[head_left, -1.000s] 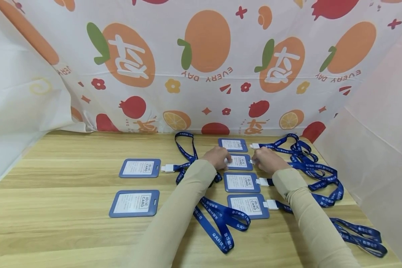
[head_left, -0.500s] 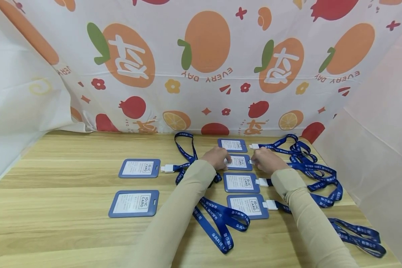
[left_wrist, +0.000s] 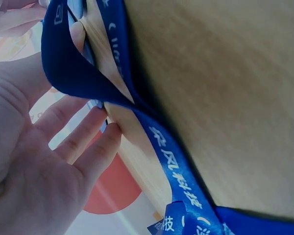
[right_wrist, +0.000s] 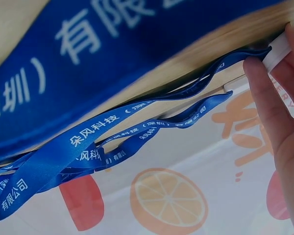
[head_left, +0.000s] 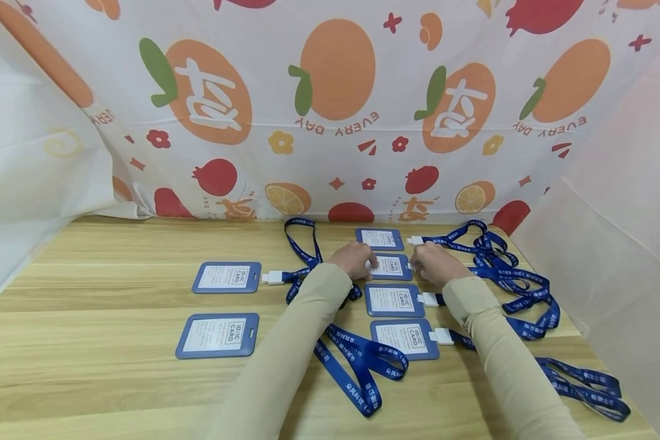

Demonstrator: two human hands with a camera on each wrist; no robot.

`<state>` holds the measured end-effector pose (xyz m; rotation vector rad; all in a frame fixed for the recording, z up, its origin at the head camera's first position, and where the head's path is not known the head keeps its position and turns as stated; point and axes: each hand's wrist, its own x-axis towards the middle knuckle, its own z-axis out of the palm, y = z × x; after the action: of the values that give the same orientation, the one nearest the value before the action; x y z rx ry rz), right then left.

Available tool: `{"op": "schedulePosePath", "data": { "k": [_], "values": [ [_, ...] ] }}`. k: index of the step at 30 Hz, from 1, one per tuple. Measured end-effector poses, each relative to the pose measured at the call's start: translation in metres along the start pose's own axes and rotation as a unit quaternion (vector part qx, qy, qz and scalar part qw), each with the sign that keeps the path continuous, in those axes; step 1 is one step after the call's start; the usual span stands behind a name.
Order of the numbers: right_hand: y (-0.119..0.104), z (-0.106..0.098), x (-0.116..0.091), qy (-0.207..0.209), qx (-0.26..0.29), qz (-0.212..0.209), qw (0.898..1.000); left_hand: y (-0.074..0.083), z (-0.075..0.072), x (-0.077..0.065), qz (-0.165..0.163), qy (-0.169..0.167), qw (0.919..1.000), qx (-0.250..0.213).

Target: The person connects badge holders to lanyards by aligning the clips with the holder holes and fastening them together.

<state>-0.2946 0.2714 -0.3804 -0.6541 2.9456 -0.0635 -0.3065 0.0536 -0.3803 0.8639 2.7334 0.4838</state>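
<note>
My left hand (head_left: 354, 259) holds the left end of a blue ID card holder (head_left: 392, 267), second from the back in the right-hand column. In the left wrist view its fingers (left_wrist: 95, 152) reach the holder's edge, partly hidden behind a blue lanyard (left_wrist: 174, 169). At the holder's slotted end, my right hand (head_left: 439, 263) pinches the white clip (right_wrist: 278, 54) of another blue lanyard (right_wrist: 95, 129). That clip meets the slot; whether it is fastened through cannot be seen. The lanyard's strap trails off to the right.
Behind lies a card holder (head_left: 379, 239) with a white clip (head_left: 415, 241) near its slot. Two holders with clips, the nearer one (head_left: 404, 340) included, lie in front. Leftward are two more holders (head_left: 227, 277) and loose lanyards (head_left: 357, 366). A printed curtain (head_left: 335, 153) hangs behind the table.
Both hands stay at the same card holder and clip with barely any movement. The whole head view has shifted slightly left.
</note>
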Motion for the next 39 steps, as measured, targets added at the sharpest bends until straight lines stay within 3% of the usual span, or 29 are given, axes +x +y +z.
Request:
{"op": "schedulePosePath", "data": {
  "k": [11,39],
  "values": [
    [0.0008,-0.0007,-0.0011,0.007,0.000,0.002,1.000,-0.0006,0.0016,0.0049,-0.003,-0.006,1.0000,0.002],
    [-0.0033,-0.0036,0.0002,-0.008,0.001,0.007,1.000,0.0003,-0.0020,-0.0005,0.002,-0.005,1.0000,-0.001]
  ]
}}
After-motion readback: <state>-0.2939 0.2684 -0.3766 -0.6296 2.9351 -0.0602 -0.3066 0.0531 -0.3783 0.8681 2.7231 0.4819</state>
